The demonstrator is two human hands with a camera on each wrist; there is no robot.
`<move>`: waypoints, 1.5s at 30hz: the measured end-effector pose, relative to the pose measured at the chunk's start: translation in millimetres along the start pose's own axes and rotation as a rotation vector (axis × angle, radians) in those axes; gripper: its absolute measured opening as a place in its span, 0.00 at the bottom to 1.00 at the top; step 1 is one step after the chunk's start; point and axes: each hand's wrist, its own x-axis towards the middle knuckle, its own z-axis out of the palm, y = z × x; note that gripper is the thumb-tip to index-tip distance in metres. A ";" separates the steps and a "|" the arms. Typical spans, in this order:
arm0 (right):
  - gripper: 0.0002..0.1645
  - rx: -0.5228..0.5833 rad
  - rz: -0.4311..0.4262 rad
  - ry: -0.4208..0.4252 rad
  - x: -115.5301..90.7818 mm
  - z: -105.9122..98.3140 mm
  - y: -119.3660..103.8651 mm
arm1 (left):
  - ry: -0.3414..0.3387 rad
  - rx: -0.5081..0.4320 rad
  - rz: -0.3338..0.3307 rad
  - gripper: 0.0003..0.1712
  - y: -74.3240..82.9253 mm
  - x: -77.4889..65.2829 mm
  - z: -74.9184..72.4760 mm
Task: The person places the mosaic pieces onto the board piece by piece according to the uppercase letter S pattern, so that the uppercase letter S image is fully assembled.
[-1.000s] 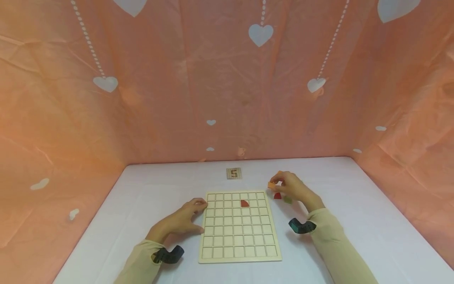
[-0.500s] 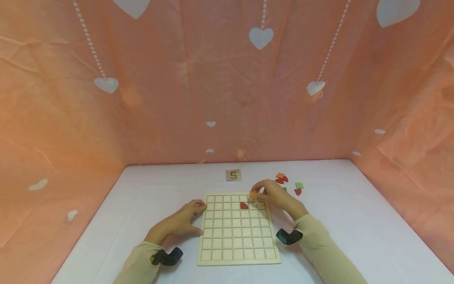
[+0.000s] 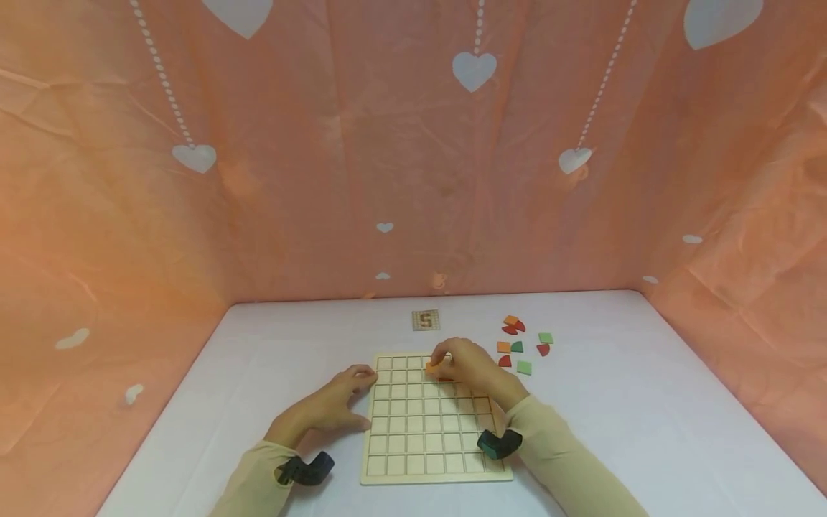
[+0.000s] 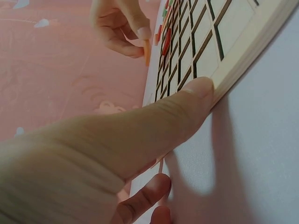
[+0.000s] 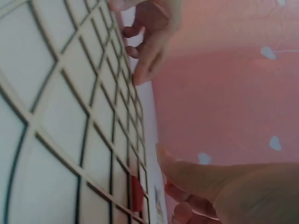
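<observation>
One orange tile (image 3: 431,368) was pinched between the thumb and forefinger of your right hand (image 3: 470,366), the digits closed onto it with no spare opening. You held the tile over the far part of the gridded wooden board (image 3: 436,479); whether its lower edge met the board could not be told. Your left hand (image 3: 332,398) was spread, thumb well apart from the fingers, with thumb tip and fingertips on the board's left rim.

Just beside your pinch grip, toward its right, a red quarter-round piece (image 5: 137,193) lay in a cell of the board. Well to the right of the grip, on the white tabletop (image 3: 601,402), you had two orange squares (image 3: 504,347), two light-green squares (image 3: 545,337), one dark-green quarter-round (image 3: 517,347) and four red quarter-rounds (image 3: 543,350).

Beyond the grip, slightly to its left, a small card (image 3: 426,320) lay flat. You could read one brown, blocky character on it, either 5 or S; the view did not settle which.
</observation>
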 end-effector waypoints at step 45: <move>0.14 0.048 0.020 0.000 -5.3 -14.1 6.0 | -0.007 0.002 0.046 0.50 -0.3 -3.9 0.2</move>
